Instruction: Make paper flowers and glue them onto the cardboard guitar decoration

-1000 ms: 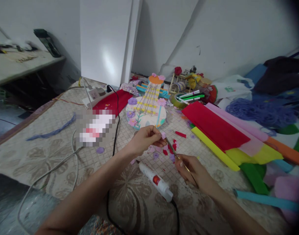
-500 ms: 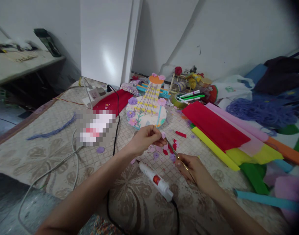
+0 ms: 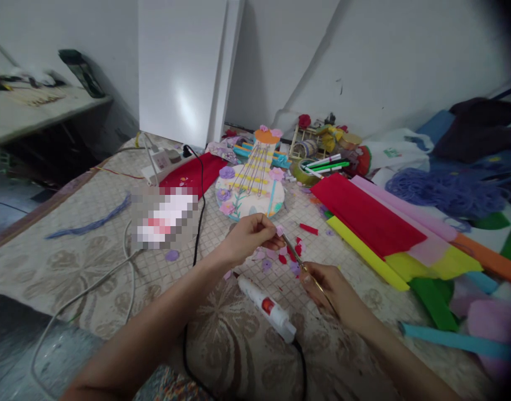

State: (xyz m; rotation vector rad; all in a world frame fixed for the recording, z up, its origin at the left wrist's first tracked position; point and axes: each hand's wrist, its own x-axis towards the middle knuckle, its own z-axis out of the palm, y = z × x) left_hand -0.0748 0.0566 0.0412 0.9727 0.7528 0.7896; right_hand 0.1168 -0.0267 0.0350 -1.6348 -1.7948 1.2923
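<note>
A small pink paper piece (image 3: 279, 229) is pinched in the fingertips of my left hand (image 3: 255, 236). My right hand (image 3: 325, 287) is closed on gold-handled scissors (image 3: 296, 255), whose tips reach the pink piece. Pink, red and purple paper bits (image 3: 282, 259) lie scattered beneath the blades. Below my hands rests a white glue gun (image 3: 267, 309) with a black cord. Just beyond my left hand stands a guitar-shaped craft (image 3: 249, 181) with paper flowers and strings.
Colored paper sheets (image 3: 372, 217) and blue yarn (image 3: 443, 186) lie at the right. Markers (image 3: 328, 165) sit near the back. A power strip (image 3: 165, 161), a blurred-out object (image 3: 165, 218) and cables are on the patterned tablecloth (image 3: 88, 262) at left.
</note>
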